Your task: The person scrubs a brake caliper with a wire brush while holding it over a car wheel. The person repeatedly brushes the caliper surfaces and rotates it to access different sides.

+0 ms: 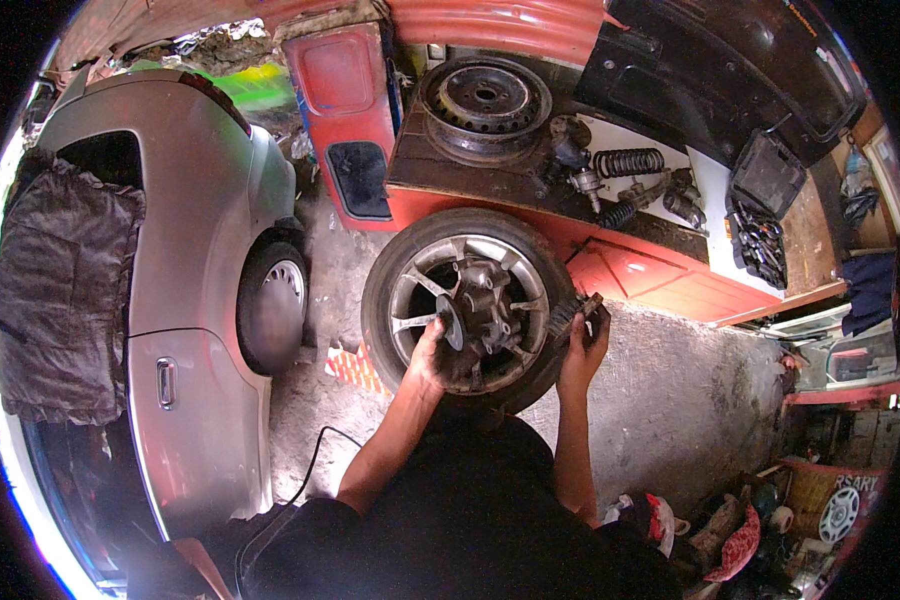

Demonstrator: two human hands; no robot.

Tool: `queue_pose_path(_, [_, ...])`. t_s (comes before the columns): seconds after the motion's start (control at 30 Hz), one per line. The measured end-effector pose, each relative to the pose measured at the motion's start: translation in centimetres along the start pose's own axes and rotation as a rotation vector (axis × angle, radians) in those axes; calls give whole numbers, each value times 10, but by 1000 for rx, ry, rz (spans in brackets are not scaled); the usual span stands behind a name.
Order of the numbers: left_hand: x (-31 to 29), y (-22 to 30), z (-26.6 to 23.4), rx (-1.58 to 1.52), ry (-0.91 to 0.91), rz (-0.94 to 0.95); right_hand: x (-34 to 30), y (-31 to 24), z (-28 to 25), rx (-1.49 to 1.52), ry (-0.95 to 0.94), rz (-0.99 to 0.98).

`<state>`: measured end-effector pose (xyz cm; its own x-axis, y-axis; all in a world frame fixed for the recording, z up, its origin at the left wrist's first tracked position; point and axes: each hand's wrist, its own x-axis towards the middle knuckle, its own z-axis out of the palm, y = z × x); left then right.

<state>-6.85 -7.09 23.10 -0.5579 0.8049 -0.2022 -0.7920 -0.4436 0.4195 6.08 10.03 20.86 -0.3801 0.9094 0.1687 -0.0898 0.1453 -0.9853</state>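
Observation:
My left hand (429, 357) is closed on the edge of a thin, round grey metal disc (452, 322), tilted up above the wheel. My right hand (583, 352) grips a small brush (562, 316) that looks like a wire brush, with its bristles pointing toward the disc. The two are apart. Below both hands, a tyre (382, 275) on a spoked alloy rim (418, 270) lies on its side. Several greasy metal parts (488, 290) rest within the rim; their kinds are hard to make out.
A silver car (195, 300) stands at the left. Beyond the wheel is a red cabinet (630, 272), its top holding a steel wheel rim (486, 95), a coil spring (628, 162) and a toolbox (767, 180). A black cable (317, 458) runs near my left arm. Clutter (730, 535) lies at the lower right.

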Motion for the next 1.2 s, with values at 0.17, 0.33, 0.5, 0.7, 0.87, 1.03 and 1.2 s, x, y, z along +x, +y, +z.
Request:
queue_pose_path(0.17, [8, 1, 8, -61, 44, 15, -8, -9, 12, 77, -110, 4])
queue_pose_path(0.33, [8, 16, 29, -252, -34, 6, -8, -18, 22, 96, -141, -30])
queue_pose_path(0.5, [7, 32, 41, -290, -57, -30, -6, -24, 19, 97, -134, -9])
queue_pose_path(0.7, [7, 26, 12, -310, -108, 39, -10, -23, 14, 79, -159, 11])
queue_pose_path(0.87, [4, 21, 1, -282, -132, 114, -14, -18, 12, 106, -171, 51])
queue_pose_path(1.03, [-2, 29, -16, 30, -18, 130, -12, -23, 11, 97, -193, 17])
queue_pose_path(1.2, [-3, 29, 7, 329, 157, 202, 0, -19, 8, -12, -293, -42])
